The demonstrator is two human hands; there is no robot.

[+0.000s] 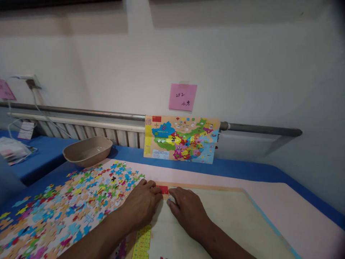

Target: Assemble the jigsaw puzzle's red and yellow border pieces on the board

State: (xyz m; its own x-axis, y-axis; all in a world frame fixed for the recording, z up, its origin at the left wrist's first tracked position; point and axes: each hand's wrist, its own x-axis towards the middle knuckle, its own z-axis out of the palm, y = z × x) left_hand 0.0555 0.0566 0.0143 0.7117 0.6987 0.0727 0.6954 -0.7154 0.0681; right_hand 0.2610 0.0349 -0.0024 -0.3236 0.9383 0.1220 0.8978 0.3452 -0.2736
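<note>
A jigsaw board [215,223] with a peach and light-blue border lies before me, mostly bare and pale inside. Red flag pieces [163,189] fill part of its top left. My left hand [144,203] rests at that corner, fingers bent and together against the red pieces; anything under the fingertips is hidden. Just right of the red area, my right hand [188,208] has thumb and forefinger close together around what looks like a small puzzle piece [170,197], mostly covered. Yellow printed pieces [142,241] run down the board's left side. Loose puzzle pieces [78,201] spread out left of my left hand.
A beige oval basin [87,151] stands behind the loose pieces. Over the wall rail [258,129] hangs a printed map sheet [183,140], under a pink note [182,97]. Pink paper [304,208] covers much of the blue table [248,169]. A white cable [43,111] hangs at left.
</note>
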